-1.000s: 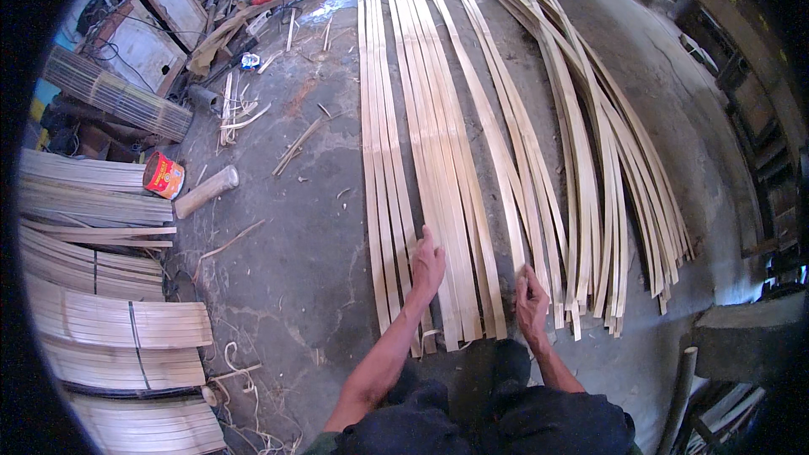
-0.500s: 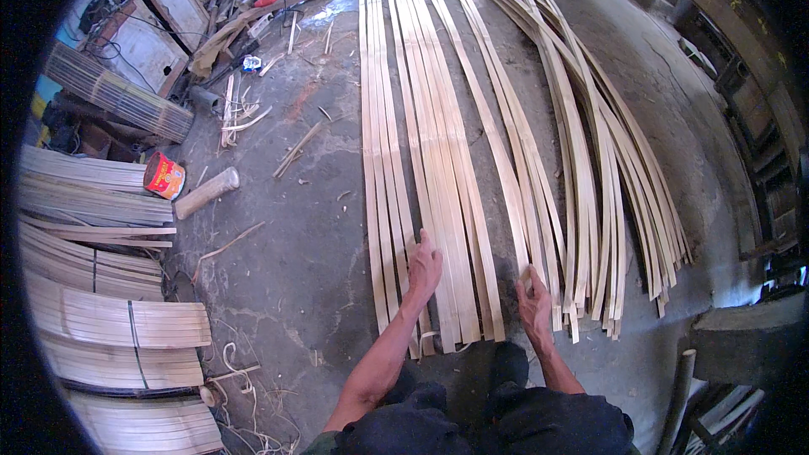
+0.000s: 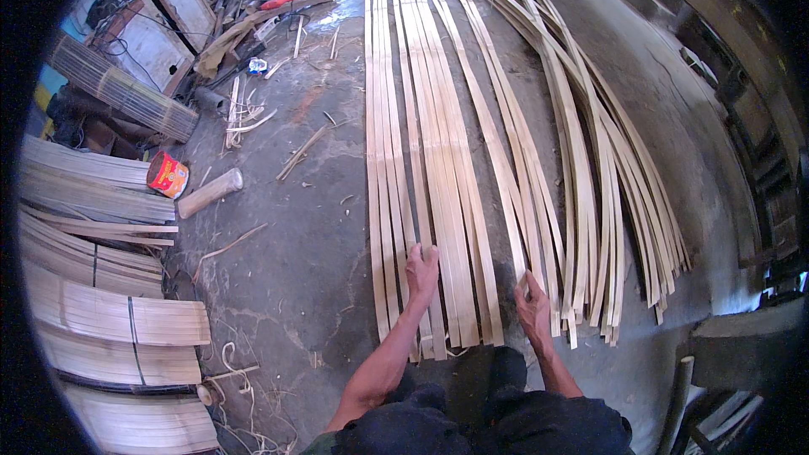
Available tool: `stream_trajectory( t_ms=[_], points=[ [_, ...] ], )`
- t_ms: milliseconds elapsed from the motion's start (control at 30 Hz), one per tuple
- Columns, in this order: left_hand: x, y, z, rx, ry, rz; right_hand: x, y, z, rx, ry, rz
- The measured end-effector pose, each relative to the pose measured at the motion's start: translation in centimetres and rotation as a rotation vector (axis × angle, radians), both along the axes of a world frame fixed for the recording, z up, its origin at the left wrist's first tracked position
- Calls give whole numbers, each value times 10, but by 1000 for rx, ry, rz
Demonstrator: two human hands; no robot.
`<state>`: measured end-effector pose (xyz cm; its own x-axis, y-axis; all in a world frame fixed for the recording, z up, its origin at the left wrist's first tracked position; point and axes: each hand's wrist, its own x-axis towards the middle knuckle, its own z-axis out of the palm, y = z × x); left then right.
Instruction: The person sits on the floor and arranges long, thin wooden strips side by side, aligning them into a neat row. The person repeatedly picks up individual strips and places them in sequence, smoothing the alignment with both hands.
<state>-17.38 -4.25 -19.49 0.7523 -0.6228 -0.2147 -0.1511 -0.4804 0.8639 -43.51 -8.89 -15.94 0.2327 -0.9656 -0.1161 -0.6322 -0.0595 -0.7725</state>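
Left hand (image 3: 421, 268) lay flat, fingers together, on the laid strips (image 3: 438, 202). Right hand (image 3: 533, 307) fingers clamped one strip (image 3: 506, 177) beside them.

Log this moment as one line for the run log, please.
left hand: flat on laid-out bamboo strips | right hand: on a strip near the loose strip pile | floor: concrete, red can at left

Left hand (image 3: 421, 268) flat, palm down, arm outstretched; right hand (image 3: 533, 307) nearer, fingers curled, both forearms bare
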Motion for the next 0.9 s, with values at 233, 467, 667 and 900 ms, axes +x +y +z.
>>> stream_trajectory(
  t_ms=[233,467,667,900],
  points=[
    [15,13,73,-347,-262,195,15,21,48,-245,-249,75],
    [88,47,63,-239,-295,192,47,26,55,-386,-402,143],
    [133,105,31,1,-369,172,100,49,39,194,-661,37],
    [131,115,4,122,-737,209,127,105,-15,369,-496,283]
  ],
)
